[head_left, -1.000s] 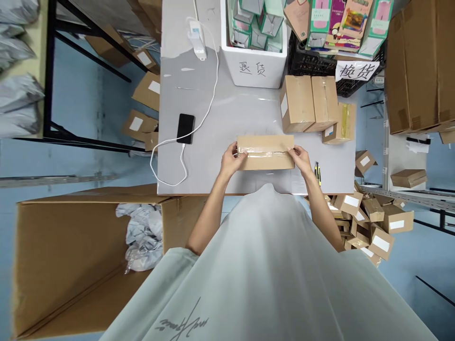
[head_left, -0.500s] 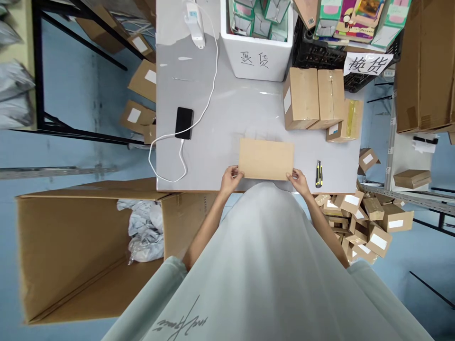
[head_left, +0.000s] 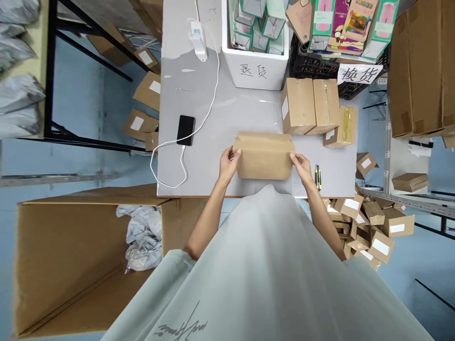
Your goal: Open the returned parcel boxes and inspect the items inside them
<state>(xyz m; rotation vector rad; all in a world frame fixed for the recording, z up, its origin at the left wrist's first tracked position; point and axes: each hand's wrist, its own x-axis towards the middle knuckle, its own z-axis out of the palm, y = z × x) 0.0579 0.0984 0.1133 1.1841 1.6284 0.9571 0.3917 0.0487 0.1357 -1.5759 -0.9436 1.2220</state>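
A plain brown cardboard box (head_left: 264, 163) is between my two hands near the table's front edge, its top and near side facing me. My left hand (head_left: 229, 163) pinches its upper left corner with thumb and fingers. At the opposite corner, my right hand (head_left: 300, 166) grips the box the same way. A yellow and black box cutter (head_left: 317, 177) lies on the table just right of my right hand. Whether the box's underside touches the table I cannot tell.
Three taped boxes (head_left: 300, 106) stand at the back right, before a black crate (head_left: 305, 59). A white bin (head_left: 256, 71) holds green cartons. A black phone (head_left: 185, 130) trails a white cable (head_left: 209, 106). Left below is a large open carton (head_left: 71, 265); boxes (head_left: 382, 246) pile on the floor right.
The box has been tipped, so two of its faces now show instead of one. Both hands have moved up along its sides, away from the table's front edge.
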